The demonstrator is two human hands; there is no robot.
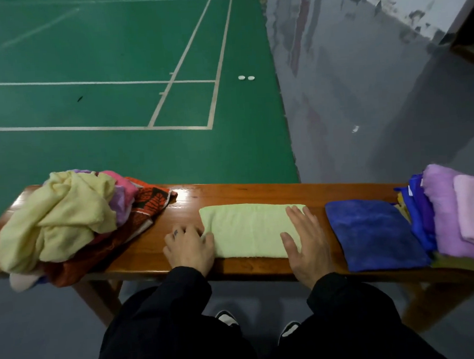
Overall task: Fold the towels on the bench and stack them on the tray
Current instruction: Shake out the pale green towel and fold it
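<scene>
From the head camera, the light green towel (250,229) lies at the middle of the wooden bench (192,195), folded into a long strip whose long axis runs 9 to 3 o'clock. The left hand (188,247) sits at its 9 o'clock end, fingers loosely bent against the edge; whether they pinch the cloth I cannot tell. The right hand (307,241) lies flat, fingers spread, pressing the 3 o'clock end. Both hands bracket the strip, so the next fold likely brings one short end over the other.

The unfolded pile (64,219) heaps at 9 o'clock. A folded blue towel (374,234) lies at 3 o'clock, just beside the purple stack (457,214); the tray under that stack is barely visible. The bench top is glossy. Beyond it stretches a green court floor (110,62) with white lines, and a grey wall at 1 o'clock.
</scene>
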